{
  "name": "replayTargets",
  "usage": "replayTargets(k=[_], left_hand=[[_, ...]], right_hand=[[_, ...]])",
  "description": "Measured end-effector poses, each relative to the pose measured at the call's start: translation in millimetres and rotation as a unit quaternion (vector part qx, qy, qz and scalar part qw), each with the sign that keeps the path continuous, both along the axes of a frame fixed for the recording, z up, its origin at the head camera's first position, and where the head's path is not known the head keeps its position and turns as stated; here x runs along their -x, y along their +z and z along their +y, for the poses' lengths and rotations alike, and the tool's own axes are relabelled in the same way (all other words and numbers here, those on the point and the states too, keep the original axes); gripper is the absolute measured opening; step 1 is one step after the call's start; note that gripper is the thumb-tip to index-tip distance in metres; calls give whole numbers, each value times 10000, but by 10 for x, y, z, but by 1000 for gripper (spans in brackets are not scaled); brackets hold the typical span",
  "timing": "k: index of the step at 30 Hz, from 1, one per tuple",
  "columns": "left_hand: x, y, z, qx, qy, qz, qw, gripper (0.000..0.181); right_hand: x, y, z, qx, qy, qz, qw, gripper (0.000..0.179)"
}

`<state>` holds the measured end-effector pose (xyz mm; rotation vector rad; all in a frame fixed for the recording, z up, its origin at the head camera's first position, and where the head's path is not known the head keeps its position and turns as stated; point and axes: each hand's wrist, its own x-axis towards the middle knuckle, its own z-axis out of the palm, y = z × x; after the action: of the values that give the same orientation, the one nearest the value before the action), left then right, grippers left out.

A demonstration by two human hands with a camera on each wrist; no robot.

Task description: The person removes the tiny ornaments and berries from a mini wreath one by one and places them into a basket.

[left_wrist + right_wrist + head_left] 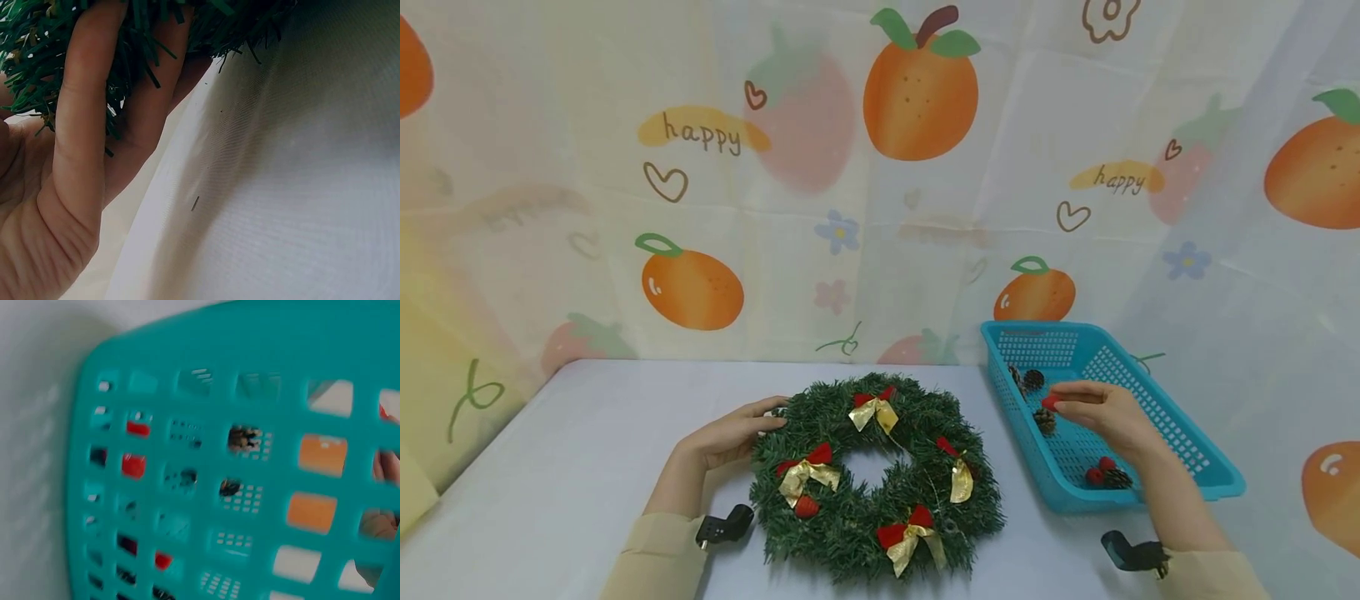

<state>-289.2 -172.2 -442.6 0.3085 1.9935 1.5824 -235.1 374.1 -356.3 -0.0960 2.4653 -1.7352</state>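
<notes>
A green wreath (842, 542) lies on the white table, decorated with several red-and-gold bows and a small red ornament (807, 507) at its left side. My left hand (741, 429) grips the wreath's upper left edge; in the left wrist view its fingers (81, 125) reach in among the green needles. Over the blue basket (1060, 496), my right hand (1108, 412) pinches a small red piece (1051, 402), mostly covered by the fingertips. Seen from the right wrist, the basket's slotted wall (206, 337) hides most of that hand.
Inside the basket are pine cones (1044, 421) on the left, and red balls (1095, 476) beside another pine cone (1117, 478) near the front. A fruit-printed curtain (880, 250) hangs behind the table (625, 433).
</notes>
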Motion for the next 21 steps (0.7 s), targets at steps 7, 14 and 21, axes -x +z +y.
replayTargets(k=[7, 14, 21], left_hand=[[-10, 1, 10, -37, 14, 12, 10000, 73], [-3, -25, 5, -22, 18, 5, 10000, 73], [-1, -7, 11, 6, 12, 15, 10000, 74]], right_hand=[[-10, -56, 135, -96, -56, -88, 9999, 38], [-24, -86, 199, 128, -64, -194, 9997, 36], [-17, -108, 216, 228, -70, -232, 9994, 24]])
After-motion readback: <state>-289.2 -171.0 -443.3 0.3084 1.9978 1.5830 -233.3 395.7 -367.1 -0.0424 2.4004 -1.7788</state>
